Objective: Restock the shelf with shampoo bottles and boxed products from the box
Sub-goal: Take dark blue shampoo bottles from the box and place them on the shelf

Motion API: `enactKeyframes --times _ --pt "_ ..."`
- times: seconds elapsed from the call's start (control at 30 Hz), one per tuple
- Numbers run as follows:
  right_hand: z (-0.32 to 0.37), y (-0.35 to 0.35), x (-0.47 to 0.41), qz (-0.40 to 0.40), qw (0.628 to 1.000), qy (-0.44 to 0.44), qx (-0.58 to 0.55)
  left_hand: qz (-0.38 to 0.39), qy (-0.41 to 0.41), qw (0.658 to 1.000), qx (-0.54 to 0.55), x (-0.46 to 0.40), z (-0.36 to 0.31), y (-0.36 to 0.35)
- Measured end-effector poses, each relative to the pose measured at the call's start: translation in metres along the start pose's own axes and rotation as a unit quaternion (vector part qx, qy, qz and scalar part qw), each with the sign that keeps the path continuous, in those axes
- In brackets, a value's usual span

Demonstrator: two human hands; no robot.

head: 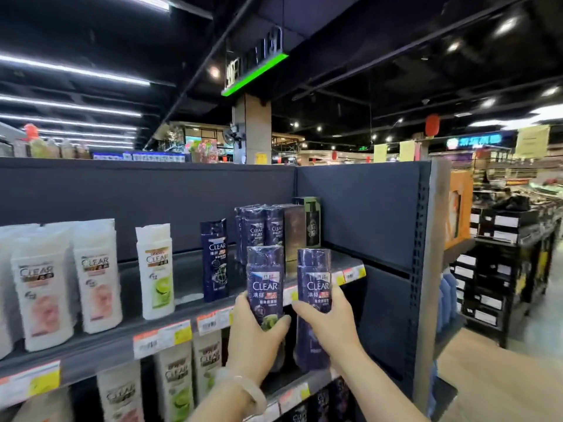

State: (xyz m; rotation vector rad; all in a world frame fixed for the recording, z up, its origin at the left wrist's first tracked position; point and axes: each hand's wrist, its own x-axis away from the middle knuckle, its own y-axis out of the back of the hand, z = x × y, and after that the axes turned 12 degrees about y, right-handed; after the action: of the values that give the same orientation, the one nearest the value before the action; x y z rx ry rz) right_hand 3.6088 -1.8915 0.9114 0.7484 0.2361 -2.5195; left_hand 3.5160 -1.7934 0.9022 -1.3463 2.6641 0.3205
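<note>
Your left hand [257, 336] has its fingers curled round a dark blue shampoo bottle [265, 284] reading "CLEAR"; your right hand [327, 319] grips a second dark bottle [313, 277] with the same brand. Both are upright at the front edge of the top shelf [189, 287], where white CLEAR bottles [97, 275] and more wrapped dark ones [263, 228] stand behind

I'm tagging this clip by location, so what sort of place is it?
Most likely a supermarket toiletries aisle: a retail shelf edged with price tags, rows of white shampoo bottles, and further stocked aisles behind.
</note>
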Motion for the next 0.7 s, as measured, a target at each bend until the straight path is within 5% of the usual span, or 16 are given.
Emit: enactKeyframes --times 0.4,0.7 --pt "-0.075 -0.019 -0.187 0.044 0.997 0.066 -0.023 -0.105 -0.012 0.994 -0.022 -0.160 -0.013 -0.055" --pt "-0.131 -0.042 -0.249 0.073 0.994 0.076 -0.039 -0.221 0.015 0.975 -0.021 -0.218 0.003 -0.085"
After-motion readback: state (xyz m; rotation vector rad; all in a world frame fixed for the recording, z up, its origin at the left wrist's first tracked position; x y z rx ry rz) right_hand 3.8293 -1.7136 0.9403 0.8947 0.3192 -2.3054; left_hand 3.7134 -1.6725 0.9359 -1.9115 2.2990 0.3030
